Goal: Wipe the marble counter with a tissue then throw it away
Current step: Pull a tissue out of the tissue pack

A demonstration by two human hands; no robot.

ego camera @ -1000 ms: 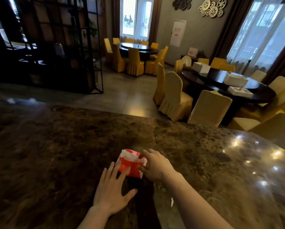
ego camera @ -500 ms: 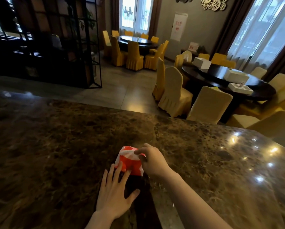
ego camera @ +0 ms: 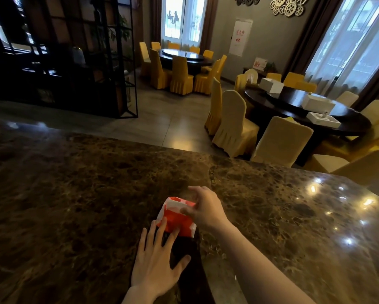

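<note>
A red and white tissue pack (ego camera: 177, 218) lies on the dark brown marble counter (ego camera: 74, 194), near its front middle. My left hand (ego camera: 157, 262) rests flat with fingers spread, its fingertips pressing the pack's near edge. My right hand (ego camera: 203, 207) reaches in from the right and pinches the pack's top right corner between thumb and fingers. No loose tissue shows outside the pack.
Beyond the counter's far edge lies a tiled floor with round dark tables (ego camera: 304, 110) and yellow-covered chairs (ego camera: 234, 126). White boxes (ego camera: 318, 104) sit on the nearer table. A black metal shelf (ego camera: 85, 62) stands at the left. Ceiling lights reflect on the counter's right part.
My right hand has shifted up onto the pack's top right corner and its fingers have closed on it. My left hand stays pressed on the near edge.
</note>
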